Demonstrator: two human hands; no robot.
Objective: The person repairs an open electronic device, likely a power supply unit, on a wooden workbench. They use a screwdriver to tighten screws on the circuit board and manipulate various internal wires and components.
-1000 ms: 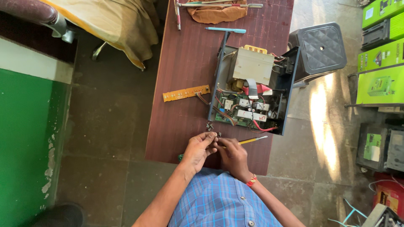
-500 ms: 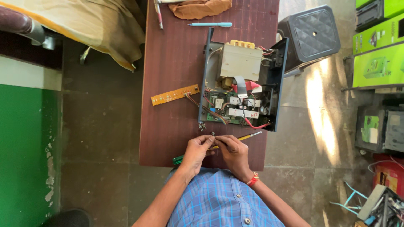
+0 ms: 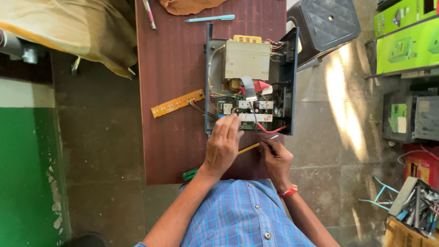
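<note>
An opened electronic unit (image 3: 249, 82) with a beige transformer, wires and a circuit board lies on the dark red-brown table (image 3: 173, 55). My left hand (image 3: 222, 145) rests flat at the unit's near left corner, fingers reaching the board's edge. My right hand (image 3: 275, 158) sits just below the unit's near edge, fingers pinched on a thin yellow-handled tool (image 3: 256, 145) that points toward the unit. A small yellow circuit strip (image 3: 177, 103) lies left of the unit, joined to it by wires.
A green-handled screwdriver (image 3: 190, 174) lies at the table's near edge. A blue pen (image 3: 209, 18) and brown cloth (image 3: 190, 5) lie at the far end. A black stool (image 3: 322, 27) stands right of the table, green boxes (image 3: 407, 39) beyond, a tool crate (image 3: 418, 206) lower right.
The view has come closer to the table. My hands, held together below the unit earlier, have separated: the left has moved up onto the unit's near corner, the right stays below with the tool.
</note>
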